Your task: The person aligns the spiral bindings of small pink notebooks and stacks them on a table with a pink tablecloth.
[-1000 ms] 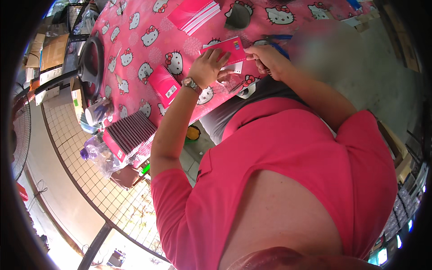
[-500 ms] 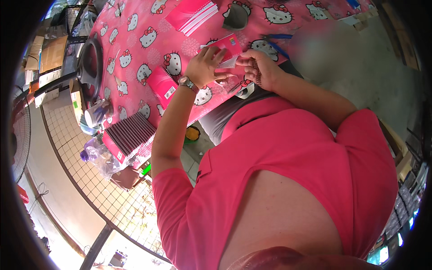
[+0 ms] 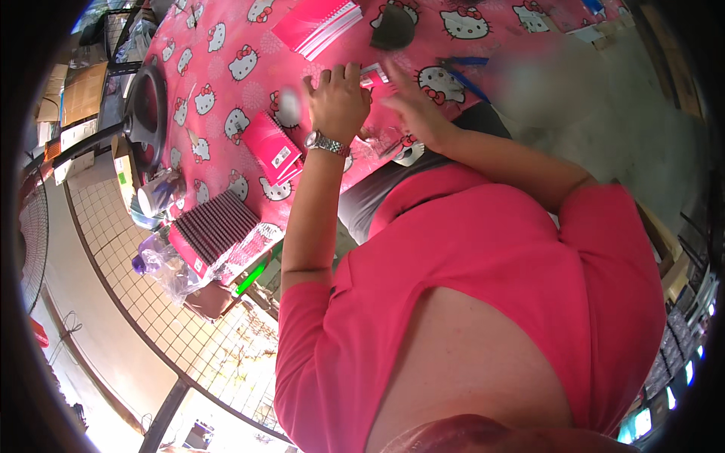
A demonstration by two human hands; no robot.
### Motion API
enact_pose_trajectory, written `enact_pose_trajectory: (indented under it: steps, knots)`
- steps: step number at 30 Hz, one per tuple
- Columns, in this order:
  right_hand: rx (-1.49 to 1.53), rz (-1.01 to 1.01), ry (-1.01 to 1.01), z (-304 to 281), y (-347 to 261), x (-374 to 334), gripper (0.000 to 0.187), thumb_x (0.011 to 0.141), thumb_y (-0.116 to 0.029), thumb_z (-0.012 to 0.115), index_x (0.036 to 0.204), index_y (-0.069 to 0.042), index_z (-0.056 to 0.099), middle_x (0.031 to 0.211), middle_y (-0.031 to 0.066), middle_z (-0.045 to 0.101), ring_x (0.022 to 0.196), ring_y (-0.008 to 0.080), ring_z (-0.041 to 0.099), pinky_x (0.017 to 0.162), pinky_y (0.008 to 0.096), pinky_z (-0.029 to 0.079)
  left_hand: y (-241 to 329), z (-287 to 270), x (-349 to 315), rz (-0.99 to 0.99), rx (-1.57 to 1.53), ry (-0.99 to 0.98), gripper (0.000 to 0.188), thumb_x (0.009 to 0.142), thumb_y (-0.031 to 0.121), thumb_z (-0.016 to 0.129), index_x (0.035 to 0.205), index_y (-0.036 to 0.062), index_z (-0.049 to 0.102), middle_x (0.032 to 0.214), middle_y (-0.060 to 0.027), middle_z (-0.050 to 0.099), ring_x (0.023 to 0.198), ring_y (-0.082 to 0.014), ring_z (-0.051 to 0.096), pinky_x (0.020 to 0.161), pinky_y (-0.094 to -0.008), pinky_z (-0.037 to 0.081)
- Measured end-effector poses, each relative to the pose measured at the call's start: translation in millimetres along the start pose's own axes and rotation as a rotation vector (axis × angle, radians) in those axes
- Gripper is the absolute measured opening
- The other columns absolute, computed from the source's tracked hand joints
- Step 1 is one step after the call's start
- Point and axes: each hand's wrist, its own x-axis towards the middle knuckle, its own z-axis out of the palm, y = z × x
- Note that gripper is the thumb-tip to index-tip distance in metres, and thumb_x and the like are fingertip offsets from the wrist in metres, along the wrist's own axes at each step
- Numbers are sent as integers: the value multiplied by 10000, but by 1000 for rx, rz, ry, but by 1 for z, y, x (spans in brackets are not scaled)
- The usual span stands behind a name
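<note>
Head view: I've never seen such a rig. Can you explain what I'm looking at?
There is no machine: each grip is a person's bare hand. One fisheye camera, the left of a pair worn on the head, looks down, so straight edges bend. The left hand, with a watch on its wrist, partly covers a pink notebook; how firmly it holds, I cannot tell. The blurred right hand is open beside it. On the patterned cloth lie a pink stack, a black-spiral stack and a blue-handled tool.
</note>
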Motion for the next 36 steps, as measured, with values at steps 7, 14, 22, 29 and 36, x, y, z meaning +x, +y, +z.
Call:
enact_pose_trajectory:
  steps: [7,14,22,29,36]
  knots:
    - [-205,-73,-209,-34,-3,27,493,980,-297,513,1383,-18,463,1330,178,501,1219,273,470,1024,347,367,-7,-1,-5,135,-187,20,192,793,171,643,959,99,580,850,-55,632,794,-260,642,768,-427,463]
    - [-505,-344,-407,-66,-36,60,191,914,-98,602,1089,-76,676,968,80,642,880,229,633,778,320,495,-13,-4,-10,187,-310,89,148,857,204,644,959,111,591,805,-37,623,784,-250,635,784,-422,444]
    - [-552,-633,-314,-58,-33,59,208,798,26,639,975,-79,671,941,53,610,883,247,604,761,337,501,-16,-4,-10,239,-297,70,129,859,204,647,943,114,611,836,-42,622,794,-251,621,812,-414,442]
    - [-470,-614,-264,-60,-27,56,198,811,26,640,981,-71,663,957,57,615,915,230,607,770,351,506,-6,3,-13,127,-349,163,102,830,165,643,920,118,627,873,-49,636,864,-265,608,869,-441,444]
    - [-485,-325,-374,-62,-44,54,193,826,-12,626,1013,-61,644,983,75,613,922,273,607,788,376,497,-3,8,-17,107,-389,189,132,836,130,621,964,100,624,874,-69,637,861,-275,604,884,-433,426]
